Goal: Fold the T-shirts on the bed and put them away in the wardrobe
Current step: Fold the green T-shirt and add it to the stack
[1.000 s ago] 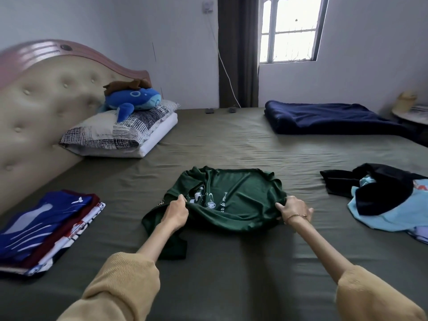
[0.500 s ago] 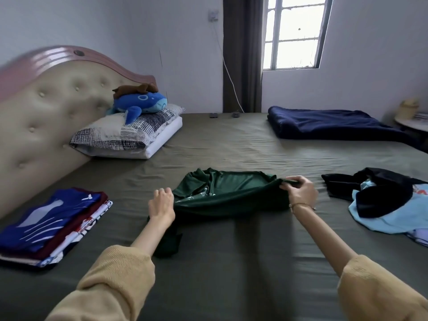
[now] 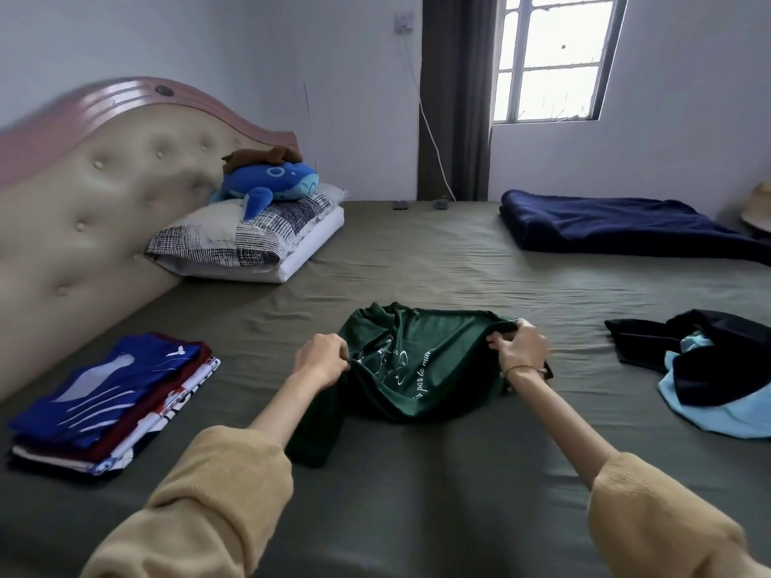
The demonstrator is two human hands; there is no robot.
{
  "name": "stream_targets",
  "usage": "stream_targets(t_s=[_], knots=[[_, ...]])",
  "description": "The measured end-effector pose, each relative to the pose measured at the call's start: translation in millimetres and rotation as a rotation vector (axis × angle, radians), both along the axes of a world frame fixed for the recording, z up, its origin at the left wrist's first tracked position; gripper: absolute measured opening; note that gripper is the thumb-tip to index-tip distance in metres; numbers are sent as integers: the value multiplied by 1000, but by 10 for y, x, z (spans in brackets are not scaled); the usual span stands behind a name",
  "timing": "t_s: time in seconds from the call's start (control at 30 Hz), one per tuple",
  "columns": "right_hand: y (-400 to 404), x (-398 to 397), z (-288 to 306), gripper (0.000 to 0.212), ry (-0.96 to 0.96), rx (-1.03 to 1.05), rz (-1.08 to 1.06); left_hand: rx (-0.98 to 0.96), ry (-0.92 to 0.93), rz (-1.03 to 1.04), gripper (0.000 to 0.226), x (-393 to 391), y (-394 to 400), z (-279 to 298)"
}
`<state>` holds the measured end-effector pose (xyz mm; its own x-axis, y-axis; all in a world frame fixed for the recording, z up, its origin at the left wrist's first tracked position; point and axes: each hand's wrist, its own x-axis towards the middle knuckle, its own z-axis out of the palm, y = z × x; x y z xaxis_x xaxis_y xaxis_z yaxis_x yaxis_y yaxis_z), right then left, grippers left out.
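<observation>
Green shirt (image 3: pixel 411 365): mid-fold, pinched by left hand (image 3: pixel 320 361) and right hand (image 3: pixel 521 346).
Done: folded stack (image 3: pixel 112 396).
Left: heap (image 3: pixel 709 369), wardrobe.

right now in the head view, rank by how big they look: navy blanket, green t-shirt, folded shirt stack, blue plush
1. navy blanket, though it lies farther off, so its true lead is likely bigger
2. green t-shirt and folded shirt stack: too alike to rank
3. blue plush, clearly smallest

dark green T-shirt (image 3: pixel 417 369), olive bed sheet (image 3: pixel 417 260)
</observation>
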<state>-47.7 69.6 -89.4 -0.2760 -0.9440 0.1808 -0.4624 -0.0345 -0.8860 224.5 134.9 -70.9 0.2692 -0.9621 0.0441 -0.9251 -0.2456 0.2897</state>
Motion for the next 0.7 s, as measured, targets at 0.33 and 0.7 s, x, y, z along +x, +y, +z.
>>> stream_targets(t_s=[0.33, 0.7], knots=[[-325, 566, -36, 19, 224, 178, 160, 43, -27, -50, 24, -39, -624, 54], [-595, 964, 959, 30, 410, 213, -54, 148, -124, 31, 34, 392, -977, 858]])
